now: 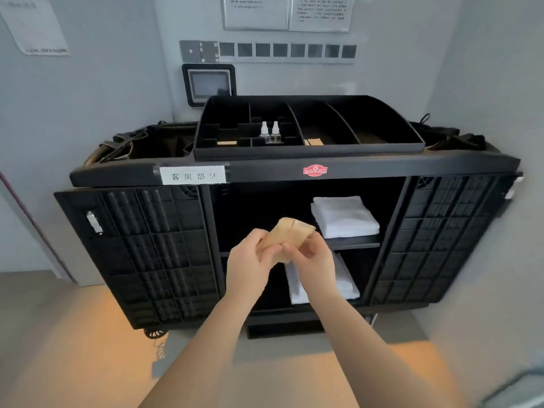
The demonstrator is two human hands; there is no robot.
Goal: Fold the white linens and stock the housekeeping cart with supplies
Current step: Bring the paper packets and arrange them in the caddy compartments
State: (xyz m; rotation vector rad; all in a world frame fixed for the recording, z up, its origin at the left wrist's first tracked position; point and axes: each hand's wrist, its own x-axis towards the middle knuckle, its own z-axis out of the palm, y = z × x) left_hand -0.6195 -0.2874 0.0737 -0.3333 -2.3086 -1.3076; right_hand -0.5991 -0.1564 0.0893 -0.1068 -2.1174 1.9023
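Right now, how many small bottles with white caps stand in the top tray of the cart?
2. The left bottle and the right bottle stand side by side in a small front compartment of the top tray, left of its centre. Dividers may hide others.

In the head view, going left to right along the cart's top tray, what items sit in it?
In the top tray: a tan packet in a front left slot, then two small white-capped bottles side by side, then more tan packets in the next compartment. The rightmost compartment's contents cannot be made out.
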